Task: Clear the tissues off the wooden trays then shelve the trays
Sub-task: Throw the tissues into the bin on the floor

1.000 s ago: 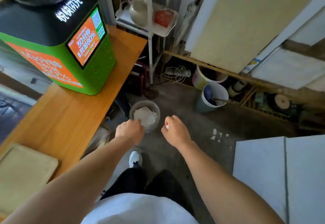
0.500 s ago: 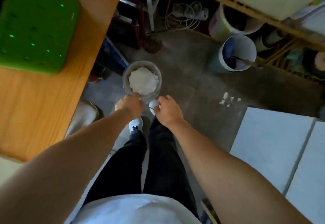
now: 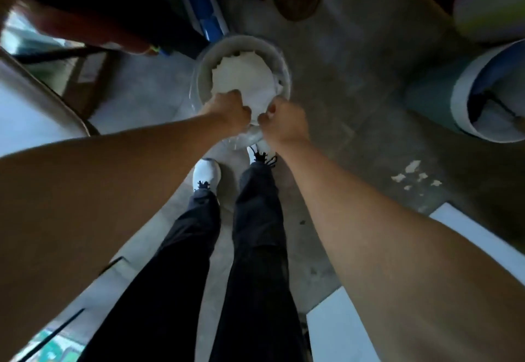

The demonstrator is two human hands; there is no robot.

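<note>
A small round bin (image 3: pixel 203 68) stands on the concrete floor just ahead of my feet, filled with crumpled white tissues (image 3: pixel 241 77). My left hand (image 3: pixel 228 110) is a closed fist at the bin's near rim, its fingers curled into the tissue. Beside it, my right hand (image 3: pixel 285 125) is pinched on the same tissue's near edge. The two hands almost touch. No wooden tray is in view.
My white shoes (image 3: pixel 206 172) stand right behind the bin. A grey-blue bucket (image 3: pixel 460 94) and a pale pail (image 3: pixel 488 6) sit to the right. White scraps (image 3: pixel 412 174) dot the floor. White boards (image 3: pixel 341 333) lie at lower right; a blue object (image 3: pixel 210 20) lies behind the bin.
My view has tipped down and closer, so the table, green machine and wooden tray left the frame. Both hands dropped from above the bin to its near rim, onto the tissues.
</note>
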